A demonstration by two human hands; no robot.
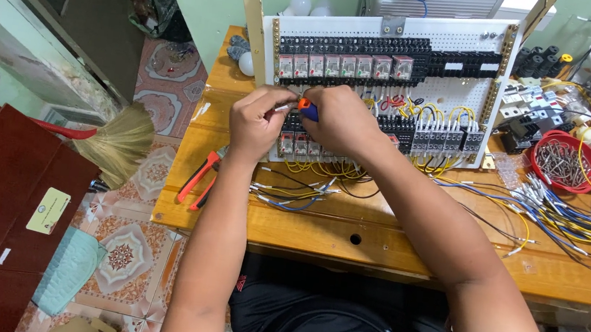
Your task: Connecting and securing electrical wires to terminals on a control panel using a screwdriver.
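Orange-handled screwdriver clamped in right hand, left hand pinching wire, red pliers nearby.

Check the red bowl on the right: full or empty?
Not empty. The red bowl holds a heap of small metal pieces, likely screws, covering its bottom below the rim. It sits upright on the wooden bench.

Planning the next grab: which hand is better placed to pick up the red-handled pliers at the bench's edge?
The left hand, probably. The red-handled pliers lie on its side of the wooden bench, while the right hand grips the orange-and-blue screwdriver at the white wiring panel.
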